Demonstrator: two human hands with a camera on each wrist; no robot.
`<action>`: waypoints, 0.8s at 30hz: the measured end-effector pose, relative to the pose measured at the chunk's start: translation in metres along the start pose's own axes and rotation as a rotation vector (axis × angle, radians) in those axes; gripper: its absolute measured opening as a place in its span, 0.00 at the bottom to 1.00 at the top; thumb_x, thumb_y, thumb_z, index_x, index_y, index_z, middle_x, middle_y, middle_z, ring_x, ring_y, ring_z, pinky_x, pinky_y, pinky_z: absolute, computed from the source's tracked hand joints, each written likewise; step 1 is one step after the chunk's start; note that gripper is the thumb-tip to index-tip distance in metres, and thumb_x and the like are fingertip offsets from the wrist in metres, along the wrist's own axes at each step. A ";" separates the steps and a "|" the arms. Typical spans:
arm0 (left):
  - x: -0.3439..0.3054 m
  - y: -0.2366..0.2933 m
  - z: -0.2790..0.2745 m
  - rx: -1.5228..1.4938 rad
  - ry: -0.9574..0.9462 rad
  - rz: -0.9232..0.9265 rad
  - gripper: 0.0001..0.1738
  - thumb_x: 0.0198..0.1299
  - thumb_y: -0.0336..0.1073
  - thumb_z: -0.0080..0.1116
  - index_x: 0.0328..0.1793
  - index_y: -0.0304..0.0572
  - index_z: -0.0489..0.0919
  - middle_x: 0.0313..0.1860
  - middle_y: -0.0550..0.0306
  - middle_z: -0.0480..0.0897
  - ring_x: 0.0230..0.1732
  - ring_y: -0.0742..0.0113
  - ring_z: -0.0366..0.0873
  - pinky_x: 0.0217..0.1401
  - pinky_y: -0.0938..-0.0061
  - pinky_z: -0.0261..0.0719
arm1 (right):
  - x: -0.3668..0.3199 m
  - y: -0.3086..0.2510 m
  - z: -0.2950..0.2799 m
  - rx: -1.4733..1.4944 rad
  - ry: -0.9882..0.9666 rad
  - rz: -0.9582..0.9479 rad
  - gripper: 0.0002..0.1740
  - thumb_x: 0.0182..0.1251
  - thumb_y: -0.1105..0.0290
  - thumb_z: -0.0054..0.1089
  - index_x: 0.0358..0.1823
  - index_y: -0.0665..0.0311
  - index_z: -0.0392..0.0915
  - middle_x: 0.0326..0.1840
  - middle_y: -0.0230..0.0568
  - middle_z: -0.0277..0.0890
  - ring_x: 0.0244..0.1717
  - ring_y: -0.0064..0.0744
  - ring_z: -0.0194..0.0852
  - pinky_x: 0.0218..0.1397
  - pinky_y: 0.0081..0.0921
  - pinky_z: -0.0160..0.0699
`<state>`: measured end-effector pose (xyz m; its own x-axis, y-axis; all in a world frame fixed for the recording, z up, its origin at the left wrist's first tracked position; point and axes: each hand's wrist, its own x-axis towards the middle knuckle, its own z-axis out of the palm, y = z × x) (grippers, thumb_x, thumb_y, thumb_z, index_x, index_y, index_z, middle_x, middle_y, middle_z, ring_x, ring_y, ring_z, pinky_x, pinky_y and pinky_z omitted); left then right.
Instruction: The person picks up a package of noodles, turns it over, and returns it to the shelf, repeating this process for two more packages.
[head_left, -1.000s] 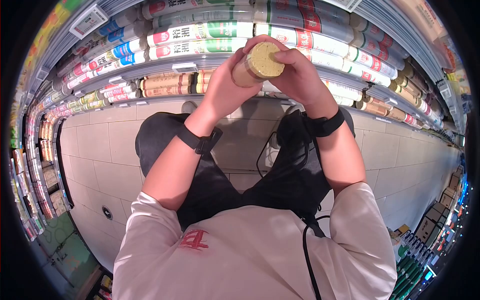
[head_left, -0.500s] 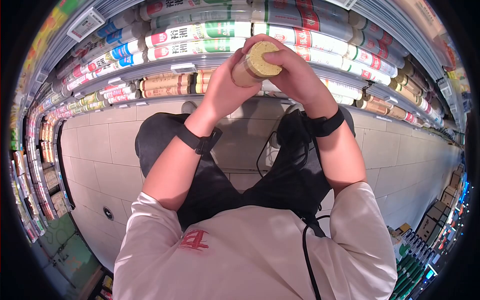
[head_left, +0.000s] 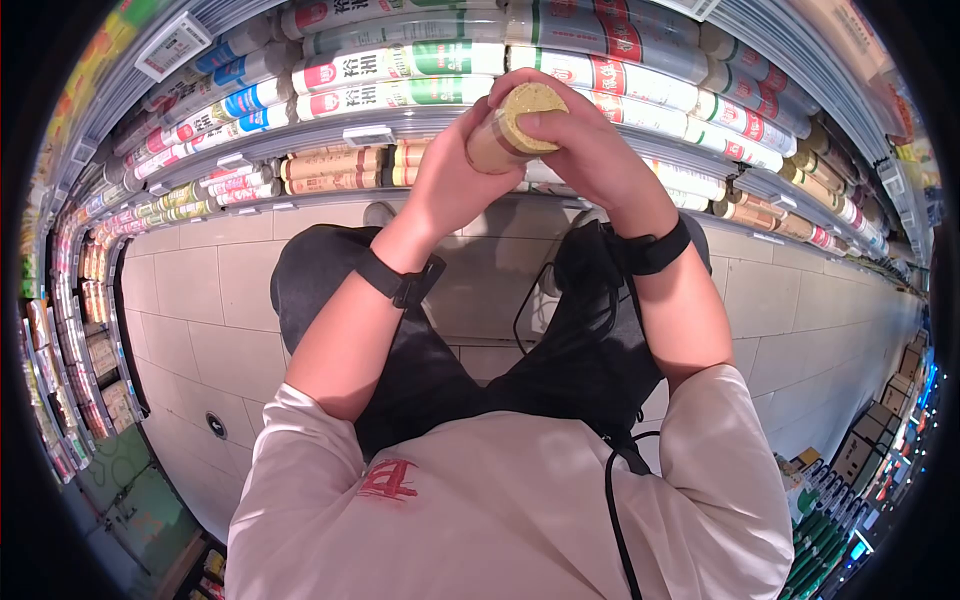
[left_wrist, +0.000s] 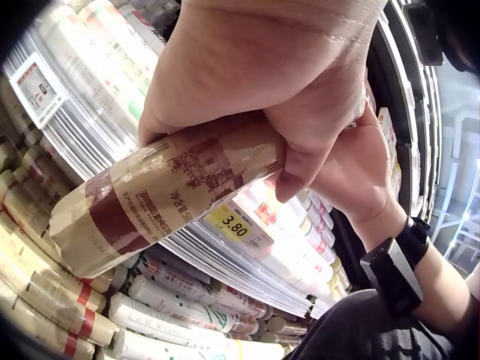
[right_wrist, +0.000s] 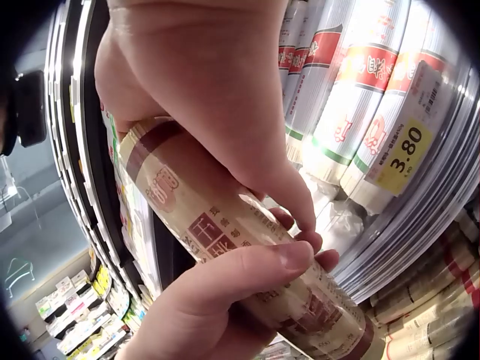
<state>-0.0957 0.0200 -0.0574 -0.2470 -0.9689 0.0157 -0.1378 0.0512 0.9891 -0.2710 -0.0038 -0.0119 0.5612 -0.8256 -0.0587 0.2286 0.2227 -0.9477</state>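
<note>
A cylindrical pack of dried noodles [head_left: 495, 150] in tan paper with dark red bands is held up in front of the shelves, its yellowish round end tilted towards the head camera. My left hand [head_left: 445, 185] grips its side; in the right wrist view the left thumb [right_wrist: 255, 266] lies along the printed wrapper. Around the upper end curls my right hand [head_left: 600, 155], with its thumb across the round face. The left wrist view shows the pack's far end [left_wrist: 71, 240] pointing down left, free of the fingers. Part of the wrapper is hidden under both hands.
Shelves directly ahead hold rows of white noodle packs [head_left: 400, 92], with tan packs [head_left: 335, 170] on a lower level. A yellow price tag [right_wrist: 401, 161] sits on the shelf edge. Below are the person's bent knees and a tiled floor [head_left: 200, 285]. A black cable [head_left: 615, 500] hangs over the shirt.
The right thumb has slid left and slightly down across the pack's round end. Both hands keep their hold and the pack stays at nearly the same place.
</note>
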 end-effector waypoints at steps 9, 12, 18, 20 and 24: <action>0.001 0.001 0.000 0.042 -0.020 -0.020 0.39 0.50 0.32 0.71 0.70 0.31 0.71 0.51 0.47 0.84 0.51 0.64 0.82 0.54 0.70 0.80 | -0.001 0.002 0.001 0.053 0.001 -0.015 0.20 0.67 0.68 0.56 0.59 0.64 0.71 0.56 0.38 0.72 0.60 0.30 0.70 0.66 0.31 0.67; 0.001 -0.002 0.000 0.028 -0.023 -0.014 0.40 0.50 0.32 0.71 0.71 0.31 0.70 0.52 0.47 0.84 0.51 0.64 0.82 0.55 0.70 0.80 | -0.002 -0.001 0.001 -0.012 -0.013 -0.016 0.20 0.68 0.68 0.56 0.59 0.64 0.71 0.56 0.37 0.72 0.60 0.30 0.70 0.66 0.30 0.67; 0.000 0.003 -0.001 0.035 -0.012 -0.019 0.41 0.50 0.32 0.71 0.72 0.30 0.69 0.53 0.47 0.83 0.53 0.64 0.82 0.56 0.70 0.79 | 0.000 -0.001 0.002 0.088 -0.043 -0.022 0.25 0.64 0.62 0.55 0.61 0.65 0.70 0.58 0.38 0.71 0.63 0.31 0.69 0.68 0.31 0.65; 0.000 0.005 -0.001 0.031 -0.014 -0.016 0.41 0.50 0.32 0.72 0.71 0.30 0.69 0.53 0.47 0.83 0.53 0.64 0.82 0.56 0.70 0.79 | 0.000 0.000 0.000 0.191 -0.106 -0.041 0.28 0.62 0.61 0.53 0.63 0.65 0.69 0.60 0.39 0.71 0.64 0.32 0.68 0.70 0.32 0.64; -0.001 0.006 -0.003 0.017 -0.011 0.003 0.41 0.50 0.32 0.72 0.71 0.29 0.69 0.53 0.47 0.83 0.54 0.64 0.82 0.56 0.69 0.79 | -0.001 -0.001 0.000 0.189 -0.127 -0.049 0.33 0.59 0.60 0.49 0.66 0.66 0.67 0.64 0.41 0.70 0.67 0.34 0.67 0.73 0.34 0.61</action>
<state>-0.0938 0.0209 -0.0509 -0.2579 -0.9660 0.0165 -0.1536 0.0579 0.9864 -0.2718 -0.0028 -0.0107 0.6383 -0.7689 0.0375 0.3967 0.2868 -0.8720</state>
